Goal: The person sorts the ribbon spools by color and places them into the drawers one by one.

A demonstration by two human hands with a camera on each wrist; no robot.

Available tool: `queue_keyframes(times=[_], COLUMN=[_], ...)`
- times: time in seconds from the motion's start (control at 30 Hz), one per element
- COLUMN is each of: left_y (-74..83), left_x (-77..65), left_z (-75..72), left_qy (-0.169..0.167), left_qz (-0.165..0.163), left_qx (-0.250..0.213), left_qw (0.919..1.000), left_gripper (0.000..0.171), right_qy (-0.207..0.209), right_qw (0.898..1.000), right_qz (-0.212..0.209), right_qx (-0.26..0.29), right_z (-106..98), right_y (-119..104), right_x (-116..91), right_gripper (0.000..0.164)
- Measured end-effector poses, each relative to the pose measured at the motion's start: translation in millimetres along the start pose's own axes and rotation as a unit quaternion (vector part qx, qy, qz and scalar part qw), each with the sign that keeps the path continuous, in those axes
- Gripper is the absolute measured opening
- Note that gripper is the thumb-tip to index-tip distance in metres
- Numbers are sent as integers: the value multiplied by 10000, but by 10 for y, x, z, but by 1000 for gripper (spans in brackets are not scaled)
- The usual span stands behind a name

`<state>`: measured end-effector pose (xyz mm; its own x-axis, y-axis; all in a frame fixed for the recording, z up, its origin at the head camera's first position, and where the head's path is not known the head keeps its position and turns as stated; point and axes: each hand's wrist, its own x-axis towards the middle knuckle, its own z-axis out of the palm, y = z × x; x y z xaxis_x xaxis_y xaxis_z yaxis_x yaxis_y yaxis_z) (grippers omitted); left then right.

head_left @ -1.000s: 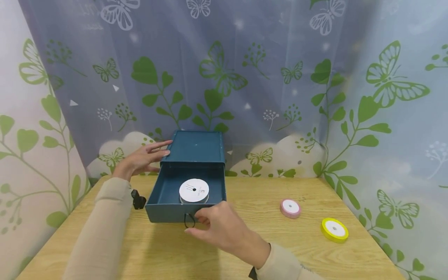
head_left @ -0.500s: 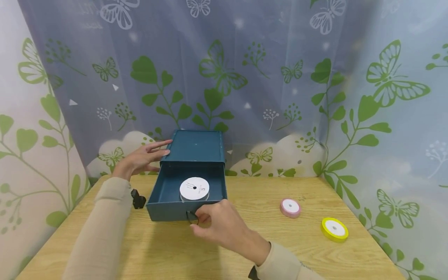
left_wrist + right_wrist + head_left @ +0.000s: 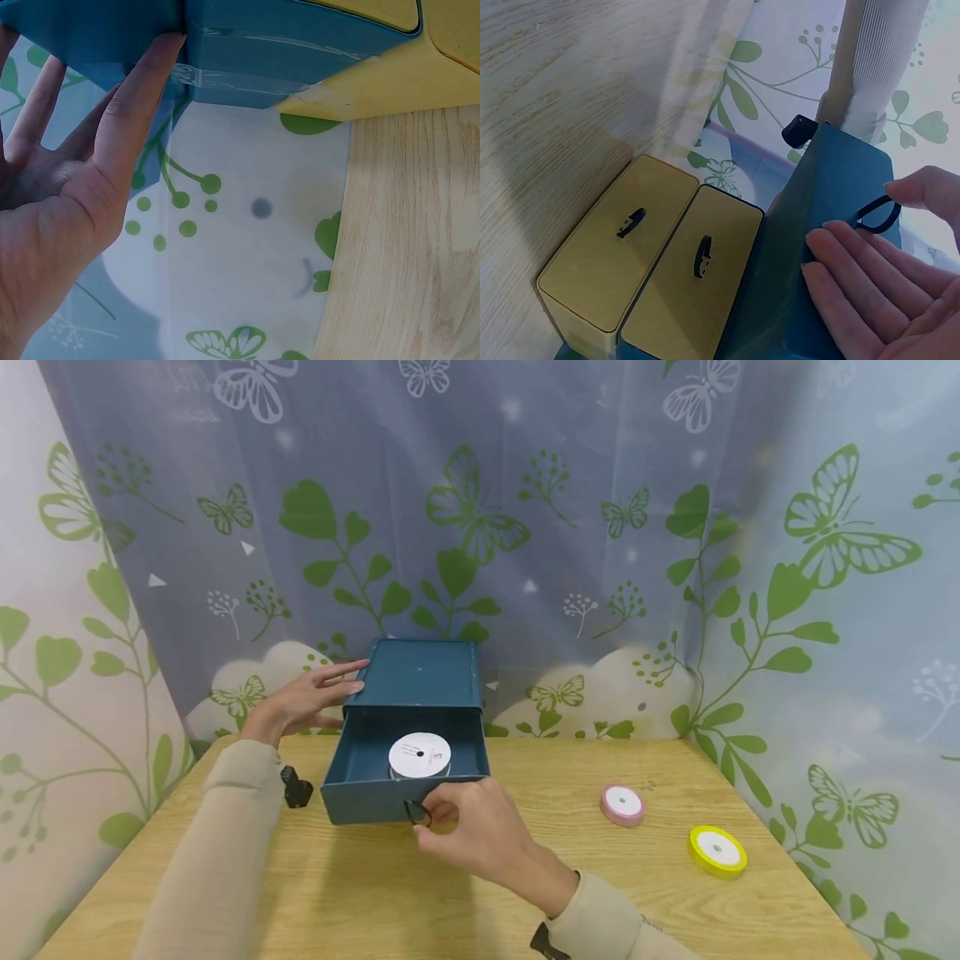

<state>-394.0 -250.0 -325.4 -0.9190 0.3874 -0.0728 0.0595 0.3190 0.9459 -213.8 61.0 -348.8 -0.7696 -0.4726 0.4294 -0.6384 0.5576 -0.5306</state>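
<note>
A blue drawer (image 3: 363, 802) stands partly pulled out of a blue drawer box (image 3: 420, 672), with a white-faced ribbon spool (image 3: 420, 756) lying inside it. My right hand (image 3: 476, 827) is at the drawer front. In the right wrist view its fingertips (image 3: 821, 244) press on the blue front, and the thumb touches the black pull loop (image 3: 881, 216). My left hand (image 3: 303, 702) rests against the box's left side with its fingers spread. The left wrist view shows those extended fingers (image 3: 124, 120) on the blue side wall.
Two yellow drawers, one (image 3: 694, 277) next to the blue one and another (image 3: 622, 244) beyond, carry black loops. A pink spool (image 3: 622, 806) and a yellow spool (image 3: 717, 852) lie on the wooden table (image 3: 570, 893) at right. A patterned curtain (image 3: 555, 560) hangs behind.
The blue drawer has slid a little farther back into its box, carrying the spool with it. My right hand has moved along with its front. My left hand has stayed in place.
</note>
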Motion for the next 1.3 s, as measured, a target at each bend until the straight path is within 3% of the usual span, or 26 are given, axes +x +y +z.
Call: queue_keyframes(times=[0.53, 1.3], left_y=[28, 16], left_x=[-22, -21], left_z=[4, -7], left_qy=[-60, -97], left_qz=[-15, -33], left_qx=[45, 131], left_qw=[10000, 9999], left_gripper=[77, 78], right_qy=[241, 51], right_qw=[9995, 9982], right_qz=[85, 591], right_qx=[-169, -72], right_z=[0, -30], right_y=[42, 186], right_x=[159, 441], right_gripper=[6, 13])
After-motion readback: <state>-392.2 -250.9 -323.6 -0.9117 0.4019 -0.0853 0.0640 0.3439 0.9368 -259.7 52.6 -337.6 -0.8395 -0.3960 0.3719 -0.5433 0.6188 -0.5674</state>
